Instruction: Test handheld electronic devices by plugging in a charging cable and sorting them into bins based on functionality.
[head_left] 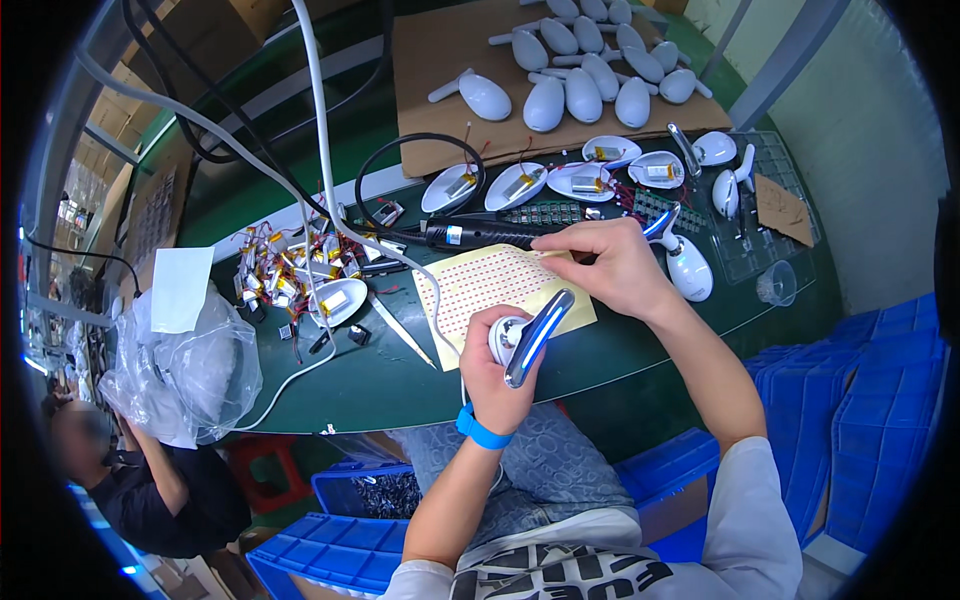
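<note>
My left hand (pixel 497 375) is wrapped round a white handheld device with a shiny chrome bar-shaped head (pixel 540 338), held above the bench near its front edge. Just beyond it lies a pale yellow sheet of small red-marked stickers (pixel 480 290), flat on the green bench. At the upper right edge of that sheet, the thumb and forefinger of my right hand (pixel 610 262) come together in a pinch. Whatever sits between those fingertips is too small to make out. A similar white and chrome device (pixel 688 268) lies right of my right hand.
Open white shells with batteries (pixel 520 185) line the bench behind a black electric screwdriver (pixel 480 234). Loose batteries (pixel 290 270) pile up at left beside a plastic bag (pixel 180 360). Closed white shells (pixel 545 103) cover cardboard at the back. Blue crates (pixel 890 400) stand right; a co-worker (pixel 170 490) sits left.
</note>
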